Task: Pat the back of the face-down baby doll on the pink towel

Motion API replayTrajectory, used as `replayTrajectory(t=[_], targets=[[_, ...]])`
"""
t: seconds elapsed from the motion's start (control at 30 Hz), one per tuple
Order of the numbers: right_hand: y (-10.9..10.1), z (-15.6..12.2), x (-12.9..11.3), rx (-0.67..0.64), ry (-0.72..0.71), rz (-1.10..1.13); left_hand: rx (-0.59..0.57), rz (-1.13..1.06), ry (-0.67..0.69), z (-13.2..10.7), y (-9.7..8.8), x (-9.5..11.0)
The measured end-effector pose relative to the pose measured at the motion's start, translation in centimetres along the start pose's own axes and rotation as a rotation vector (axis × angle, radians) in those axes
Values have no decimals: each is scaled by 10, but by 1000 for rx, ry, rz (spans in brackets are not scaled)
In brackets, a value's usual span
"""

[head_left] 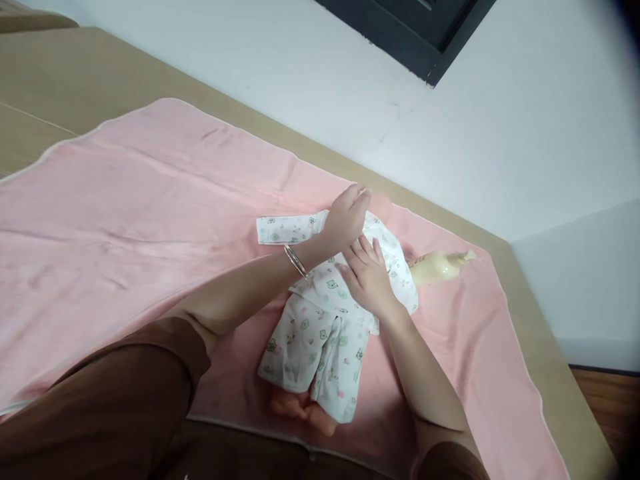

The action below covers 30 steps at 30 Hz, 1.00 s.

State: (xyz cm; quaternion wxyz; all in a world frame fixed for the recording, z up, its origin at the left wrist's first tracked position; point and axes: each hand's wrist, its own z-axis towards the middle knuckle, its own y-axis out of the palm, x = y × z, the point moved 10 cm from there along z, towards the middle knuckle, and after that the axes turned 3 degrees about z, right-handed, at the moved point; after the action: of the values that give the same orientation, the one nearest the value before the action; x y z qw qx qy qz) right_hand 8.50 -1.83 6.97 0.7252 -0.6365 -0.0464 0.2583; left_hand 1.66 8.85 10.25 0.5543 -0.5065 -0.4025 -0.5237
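Observation:
A doll in a white printed baby top [332, 283] and matching white printed trousers [295, 343] lies on a pink blanket [150, 180]. Its orange-pink feet [320, 419] show below the trouser legs. My left hand [347, 213], with a bracelet [296, 261] on the wrist, is at the top's neck end. Its fingers are bent together, and what they may hold is hidden. My right hand [369, 277] rests flat on the front of the top, fingers spread and holding nothing. One sleeve [285, 229] stretches out to the left. The doll's head is mostly hidden.
To the right of the doll lies a pale yellow, translucent, bottle-like object [443, 267] on the blanket. The blanket covers much of a light wooden table [540, 307]. A white wall [475, 153] stands along the far edge, with a dark frame [425, 40] on it.

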Motion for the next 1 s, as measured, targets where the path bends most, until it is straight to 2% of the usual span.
replayTrajectory(t=[0.07,0.17,0.3,0.37,0.43,0.5,0.6,0.67,0.77,0.83,0.93,1.0], targets=[[7,4,9,-16,-13,-35,-31,35,44,10,6,-14],[4,5,26,33,19,-3,-39,128,104,12,12,-31],[-2,-2,61,164,284,74,9,220,81,8,13,-49],[-2,-7,63,206,378,66,36,196,63,6,11,-54],[1,-7,51,190,350,19,59,153,57,6,9,-56],[4,-1,37,115,233,-35,100,93,30,6,5,-58],[4,9,39,32,123,-41,177,-3,-64,7,-1,-67],[-3,12,59,82,209,-7,194,-31,-91,8,-2,-69],[-9,2,80,209,435,2,196,-63,-74,7,-1,-67],[-6,-4,68,232,465,-23,198,-90,-77,5,-2,-68],[2,1,30,148,260,-84,179,-104,-88,3,-3,-71],[5,6,17,84,103,-91,154,-97,-88,2,-2,-73]])
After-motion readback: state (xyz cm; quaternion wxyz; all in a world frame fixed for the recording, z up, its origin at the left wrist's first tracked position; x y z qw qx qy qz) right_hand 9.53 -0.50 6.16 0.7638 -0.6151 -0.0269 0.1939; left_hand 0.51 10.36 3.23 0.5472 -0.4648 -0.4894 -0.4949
